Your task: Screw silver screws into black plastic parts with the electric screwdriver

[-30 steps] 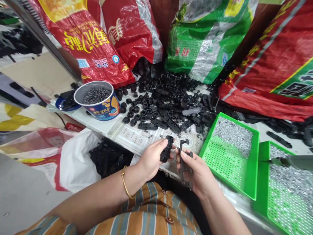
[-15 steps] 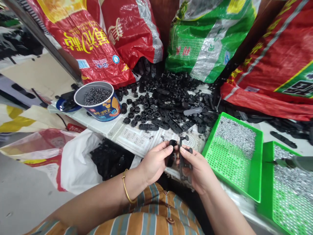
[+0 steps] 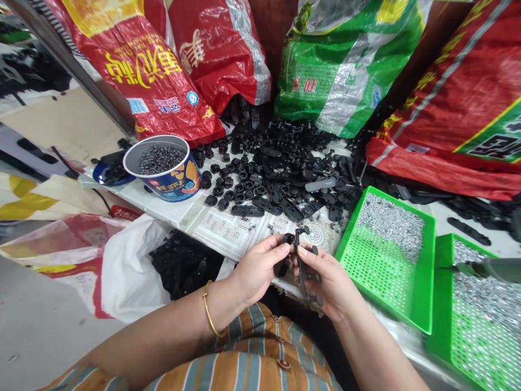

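My left hand (image 3: 264,267) pinches a small round black plastic part (image 3: 288,238) between thumb and fingers. My right hand (image 3: 328,277) grips a long black plastic bracket (image 3: 302,266) with several knobbed pegs along it. Both parts meet between my fingertips, just over the front edge of the table, and the fingers hide where they touch. Beyond my hands lies a wide heap of loose black plastic parts (image 3: 285,168), with small round caps (image 3: 240,187) on its left side and flat long pieces (image 3: 291,209) at its front.
A blue tub (image 3: 171,184) of small dark pieces stands on the left. Two green trays (image 3: 423,282) with shiny metal pieces are on the right, a tool tip (image 3: 480,269) over one. Printed sacks (image 3: 345,81) line the back. An open sack (image 3: 130,271) of black parts sits below left.
The bracket in my right hand has shifted slightly left, closer to the round part, and its lower end has swung a little to the right. My left hand has barely moved.
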Action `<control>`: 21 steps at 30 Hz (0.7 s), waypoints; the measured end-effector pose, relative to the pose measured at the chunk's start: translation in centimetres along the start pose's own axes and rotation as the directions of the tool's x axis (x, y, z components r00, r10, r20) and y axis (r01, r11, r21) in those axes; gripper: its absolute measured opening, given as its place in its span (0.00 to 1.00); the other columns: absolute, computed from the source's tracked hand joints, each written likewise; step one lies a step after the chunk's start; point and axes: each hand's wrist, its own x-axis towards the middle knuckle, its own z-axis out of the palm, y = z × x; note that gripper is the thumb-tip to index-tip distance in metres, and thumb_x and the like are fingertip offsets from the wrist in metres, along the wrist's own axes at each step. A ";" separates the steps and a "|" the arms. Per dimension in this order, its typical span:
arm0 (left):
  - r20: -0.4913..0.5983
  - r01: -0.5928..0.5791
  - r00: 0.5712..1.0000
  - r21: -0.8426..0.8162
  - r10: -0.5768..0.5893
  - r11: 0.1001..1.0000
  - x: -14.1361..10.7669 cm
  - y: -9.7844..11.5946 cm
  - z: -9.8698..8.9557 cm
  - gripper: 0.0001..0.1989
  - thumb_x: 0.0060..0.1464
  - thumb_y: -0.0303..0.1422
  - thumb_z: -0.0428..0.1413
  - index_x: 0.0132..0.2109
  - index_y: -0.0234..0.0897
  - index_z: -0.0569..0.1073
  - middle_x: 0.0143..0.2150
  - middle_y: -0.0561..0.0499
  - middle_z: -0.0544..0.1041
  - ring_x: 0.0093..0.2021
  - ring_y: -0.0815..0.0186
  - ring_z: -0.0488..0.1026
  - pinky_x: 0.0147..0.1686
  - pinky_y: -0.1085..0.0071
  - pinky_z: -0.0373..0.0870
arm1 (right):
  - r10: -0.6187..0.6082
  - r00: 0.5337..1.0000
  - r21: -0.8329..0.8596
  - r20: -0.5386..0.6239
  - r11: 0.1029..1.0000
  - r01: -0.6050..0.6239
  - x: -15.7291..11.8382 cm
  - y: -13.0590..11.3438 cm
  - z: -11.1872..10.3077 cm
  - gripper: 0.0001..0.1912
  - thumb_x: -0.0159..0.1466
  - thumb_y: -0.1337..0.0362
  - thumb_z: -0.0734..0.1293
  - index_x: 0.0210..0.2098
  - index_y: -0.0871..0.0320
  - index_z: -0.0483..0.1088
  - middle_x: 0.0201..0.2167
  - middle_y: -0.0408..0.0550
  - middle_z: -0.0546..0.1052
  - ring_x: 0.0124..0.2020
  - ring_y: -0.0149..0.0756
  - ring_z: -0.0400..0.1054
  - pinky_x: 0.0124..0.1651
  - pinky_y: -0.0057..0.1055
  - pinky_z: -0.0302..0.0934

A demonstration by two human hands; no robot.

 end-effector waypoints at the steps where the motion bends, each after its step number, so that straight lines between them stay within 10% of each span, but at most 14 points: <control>1: -0.007 0.002 1.000 0.015 -0.002 1.000 0.0 0.0 0.0 0.07 0.51 0.31 0.56 0.39 0.35 0.72 0.31 0.51 0.73 0.29 0.70 0.68 0.31 0.72 0.63 | 0.002 1.000 0.004 -0.002 1.000 -0.002 0.0 0.0 0.0 0.12 0.47 0.60 0.73 0.28 0.60 0.71 0.19 0.40 0.69 0.18 0.24 0.62 0.19 0.19 0.53; 21: -0.019 0.027 0.999 0.023 -0.026 0.999 0.7 0.8 -0.6 0.09 0.50 0.33 0.57 0.40 0.34 0.71 0.34 0.49 0.73 0.33 0.68 0.70 0.33 0.69 0.67 | -0.223 0.975 -0.289 0.002 0.933 0.214 0.4 -0.7 0.4 0.20 0.45 0.59 0.73 0.35 0.57 0.66 0.19 0.35 0.68 0.20 0.26 0.62 0.22 0.25 0.59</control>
